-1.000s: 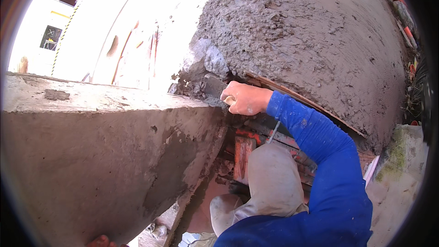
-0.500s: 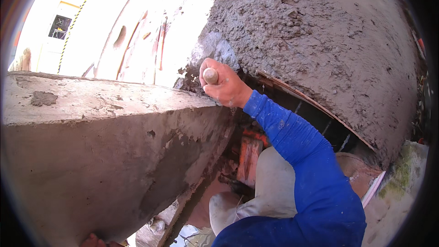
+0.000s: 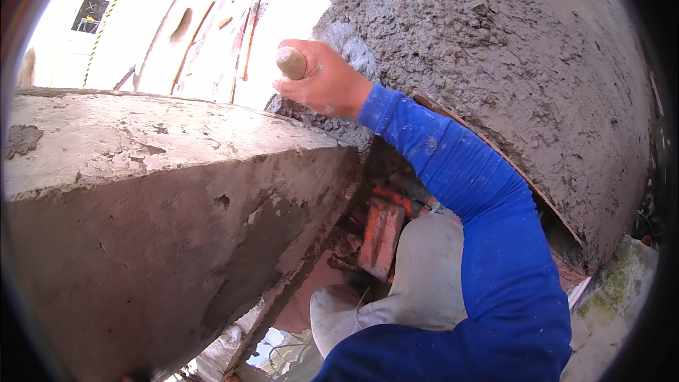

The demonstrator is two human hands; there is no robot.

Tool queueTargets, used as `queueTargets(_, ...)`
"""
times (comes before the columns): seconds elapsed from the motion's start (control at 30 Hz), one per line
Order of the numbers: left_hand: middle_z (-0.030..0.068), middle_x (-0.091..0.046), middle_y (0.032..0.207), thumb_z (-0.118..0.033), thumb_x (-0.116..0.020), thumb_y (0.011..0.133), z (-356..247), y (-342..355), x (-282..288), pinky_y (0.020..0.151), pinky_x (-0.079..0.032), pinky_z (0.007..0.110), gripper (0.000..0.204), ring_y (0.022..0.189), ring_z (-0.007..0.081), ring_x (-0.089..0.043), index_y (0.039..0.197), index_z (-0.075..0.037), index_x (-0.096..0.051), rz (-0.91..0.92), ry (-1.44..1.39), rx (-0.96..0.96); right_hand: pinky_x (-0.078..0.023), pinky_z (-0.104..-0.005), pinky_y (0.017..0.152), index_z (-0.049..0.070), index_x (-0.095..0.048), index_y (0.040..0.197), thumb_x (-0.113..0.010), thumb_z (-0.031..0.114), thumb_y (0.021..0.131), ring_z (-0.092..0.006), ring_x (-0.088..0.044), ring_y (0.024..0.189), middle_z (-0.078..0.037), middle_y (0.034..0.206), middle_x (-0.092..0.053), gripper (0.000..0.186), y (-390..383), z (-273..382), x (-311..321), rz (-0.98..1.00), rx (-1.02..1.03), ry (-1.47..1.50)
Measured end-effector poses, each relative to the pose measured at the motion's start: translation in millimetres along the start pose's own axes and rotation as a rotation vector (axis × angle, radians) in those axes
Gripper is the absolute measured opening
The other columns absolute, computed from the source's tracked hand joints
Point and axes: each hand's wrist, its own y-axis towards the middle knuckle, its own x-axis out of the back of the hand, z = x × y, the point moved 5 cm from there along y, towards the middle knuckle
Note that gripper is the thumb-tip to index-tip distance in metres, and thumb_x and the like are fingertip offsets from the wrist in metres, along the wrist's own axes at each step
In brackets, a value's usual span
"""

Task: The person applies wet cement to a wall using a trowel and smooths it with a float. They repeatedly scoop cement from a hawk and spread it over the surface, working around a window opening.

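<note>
My right hand [image 3: 327,79], at the end of a blue sleeve [image 3: 453,163], is closed round a tool with a pale, round-ended handle [image 3: 291,62]. The handle's butt points up toward me. The tool's working end is hidden beneath the fist. The hand is over the corner where the long concrete ledge [image 3: 127,131] meets rough wet mortar [image 3: 460,35]. A smoother, lighter grey patch [image 3: 353,49] lies just beyond the knuckles. My left hand does not show.
A reddish brick [image 3: 382,237] lies below the ledge's end, beside my bent knee in pale trousers [image 3: 428,262]. A thin board edge [image 3: 495,145] borders a dark gap under the mortar. A mossy concrete block [image 3: 615,283] is at the lower right. A yellow-and-black rope [image 3: 109,18] hangs far left.
My right hand has moved left and a little up, with the handle tilting leftward. Fingers seen at the lower left edge have gone from view. The whole view has shifted slightly.
</note>
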Motion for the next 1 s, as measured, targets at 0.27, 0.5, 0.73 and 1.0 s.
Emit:
queueTargets(0.27, 0.011, -0.071, 0.086, -0.038, -0.062, 0.107, -2, 3, -2, 0.075, -0.061, 0.046, 0.036, 0.075, 0.0294, -0.071, 0.09, -0.006, -0.067, -0.026, 0.038, -0.015, -0.054, -0.0404, 0.088, -0.002, -0.06, 0.134, -0.076, 0.021, 0.094, -0.0239, -0.063, 0.088, -0.007, 0.099, -0.067, 0.048, 0, -45, 12, 0.216, 0.002, -0.197)
queueTargets(0.5, 0.0099, -0.07, 0.084, -0.038, -0.062, 0.106, -4, 5, -4, 0.07, -0.059, 0.043, 0.037, 0.073, 0.0276, -0.069, 0.088, -0.006, -0.066, -0.036, 0.097, -0.039, -0.05, -0.0244, 0.062, 0.008, -0.063, 0.093, -0.082, 0.014, 0.095, -0.0059, -0.054, 0.07, 0.003, 0.084, -0.061, 0.02, 31, 19, 48, -0.359, 0.189, 0.107)
queueTargets(0.73, 0.0085, -0.067, 0.08, -0.038, -0.062, 0.106, 2, 1, -6, 0.066, -0.057, 0.04, 0.038, 0.071, 0.0255, -0.068, 0.086, -0.005, -0.065, -0.093, 0.058, -0.04, -0.054, -0.0276, 0.075, 0.006, -0.065, 0.103, -0.08, 0.009, 0.095, -0.0075, -0.061, 0.085, 0.002, 0.089, -0.065, 0.017, -10, -59, 47, -0.862, 0.023, 0.02)
queueTargets(1.0, 0.0064, -0.066, 0.077, -0.027, -0.062, 0.106, -4, 3, -11, 0.059, -0.055, 0.041, 0.032, 0.064, 0.0253, -0.066, 0.079, -0.009, -0.059, -0.039, 0.181, -0.074, -0.054, -0.029, 0.076, 0.006, -0.066, 0.098, -0.078, 0.015, 0.097, -0.0072, -0.062, 0.083, 0.001, 0.088, -0.066, 0.015, -18, -87, 22, 0.009, -0.2, 0.241)
